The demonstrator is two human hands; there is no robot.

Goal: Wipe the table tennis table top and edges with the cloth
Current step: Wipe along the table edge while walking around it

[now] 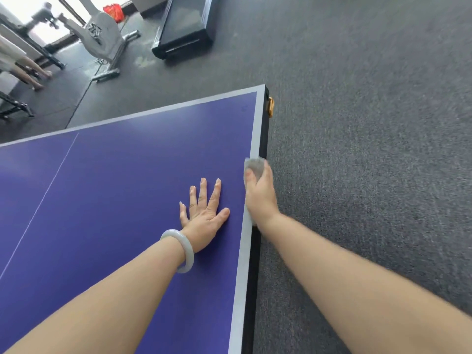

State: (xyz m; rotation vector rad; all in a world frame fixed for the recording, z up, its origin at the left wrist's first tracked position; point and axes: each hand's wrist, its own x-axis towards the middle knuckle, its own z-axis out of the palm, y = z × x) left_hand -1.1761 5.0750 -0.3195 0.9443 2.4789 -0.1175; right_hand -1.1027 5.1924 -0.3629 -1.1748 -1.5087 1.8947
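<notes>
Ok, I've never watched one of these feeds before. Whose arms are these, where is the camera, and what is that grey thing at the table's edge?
There is no machine here: these are a person's two bare arms. The single picture comes from a wide-angle camera worn on their head, looking forward and down. The blue surface with white lines is the table tennis table. The left hand lies flat on it with the fingers spread, and there is a pale bangle on that wrist. The grey thing is the cloth. The right hand grips it against the table's right edge, over the white border. Beyond that edge is grey carpet.
</notes>
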